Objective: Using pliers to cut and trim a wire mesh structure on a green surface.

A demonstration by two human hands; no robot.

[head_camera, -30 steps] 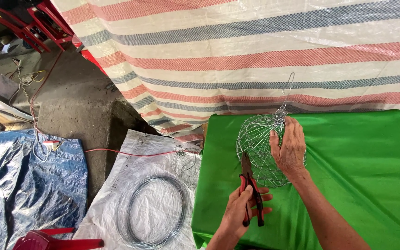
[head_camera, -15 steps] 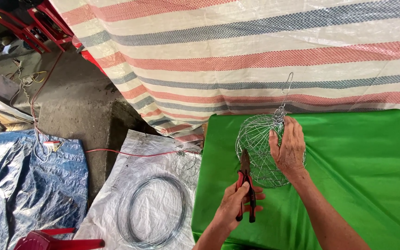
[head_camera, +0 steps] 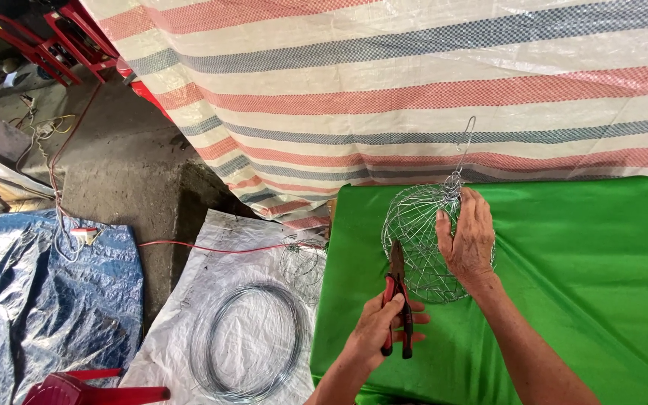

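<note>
Left hand (head_camera: 379, 330): closed around the red handles of a pair of dark-jawed metal pliers (head_camera: 398, 298), fingers wrapped over one handle and thumb across the other; pliers upright, nose pointing up at the lower left side of the basket.
Right hand (head_camera: 468, 241): open and flat, fingers straight and pointing up, palm pressed against the right side of a round basket of thin silvery wire (head_camera: 423, 238); steadying by touch, not gripping around anything.
Wire basket: standing on the table covered in bright green cloth (head_camera: 594, 292), near its back left part, between the two hands; long wire hook (head_camera: 465, 142) rising from the top, in front of the striped sheet.
Pliers nose: just beside or touching the basket wires; cannot tell which.
Behind table: hanging woven plastic sheet with red, blue and white stripes (head_camera: 384, 82).
Left of table, on ground: white sack (head_camera: 189, 315) bearing a coil of grey wire (head_camera: 253, 341) and a second small wire basket (head_camera: 303, 262).
Further left: crinkled blue tarpaulin (head_camera: 46, 300); red plastic stool (head_camera: 76, 388) at bottom edge.
</note>
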